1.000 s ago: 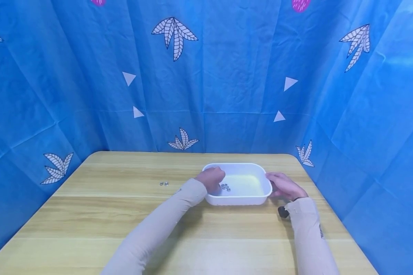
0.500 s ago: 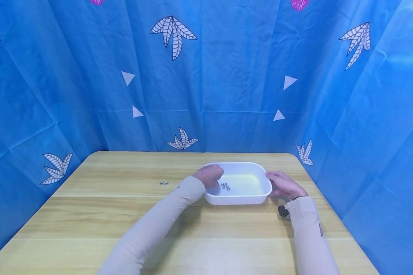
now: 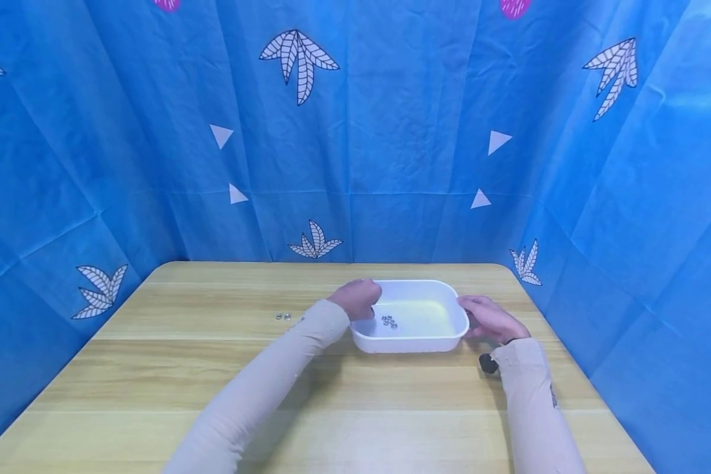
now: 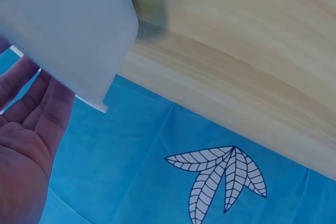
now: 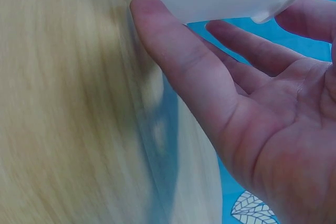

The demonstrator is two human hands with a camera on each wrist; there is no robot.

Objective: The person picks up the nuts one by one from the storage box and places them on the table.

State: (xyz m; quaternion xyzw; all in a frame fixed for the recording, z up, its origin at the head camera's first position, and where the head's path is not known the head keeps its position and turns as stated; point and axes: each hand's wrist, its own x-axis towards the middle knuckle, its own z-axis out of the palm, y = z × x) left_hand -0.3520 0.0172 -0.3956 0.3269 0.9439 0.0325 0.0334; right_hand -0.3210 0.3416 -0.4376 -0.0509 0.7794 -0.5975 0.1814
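We see a curtained work nook: blue fabric printed with pale leaves and white triangles fills the top, left and right of the head view, closing round a wood-grain bench across the lower half. Whether home, lab or workshop, we cannot tell.

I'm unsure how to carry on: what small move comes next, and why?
Perhaps ease the left hand off the white tray toward the two small shiny pieces on the table, since similar pieces lie inside the tray, whose right end the right hand holds.
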